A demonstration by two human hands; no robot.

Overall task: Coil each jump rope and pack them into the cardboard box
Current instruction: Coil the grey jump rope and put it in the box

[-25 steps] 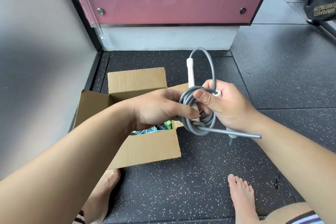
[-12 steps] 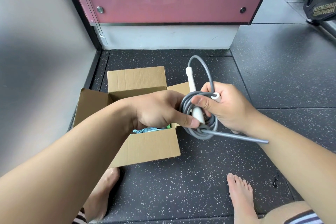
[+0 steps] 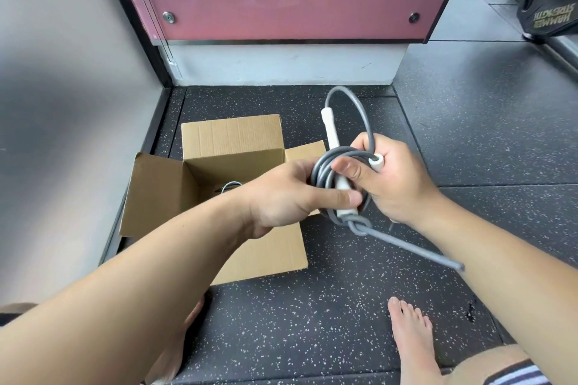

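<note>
A grey jump rope (image 3: 325, 167), gathered into a small coil of several turns, was held in the air between both hands, just to the right of the open cardboard box (image 3: 228, 137) and slightly above its right flap. The coil's left side was gripped by the left hand (image 3: 287, 197), its thumb laid across the strands and its fingers curled behind them. The right side was clasped by the right hand (image 3: 395, 187), with the thumb pressed over the turns and the end of a second handle (image 3: 377, 162) enclosed in the fist. A white handle (image 3: 330, 125) was seen rising above the coil, with a single loop of cord arching over it. Below the hands the cord was wound round the bundle, and a loose tail (image 3: 416, 248) was left sticking out toward the lower right. Inside the box a bluish cord (image 3: 230, 186) was partly visible (the rest was hidden by the left forearm). The box was set on a speckled rubber floor (image 3: 312, 322), near a bare foot (image 3: 409, 331).
</note>
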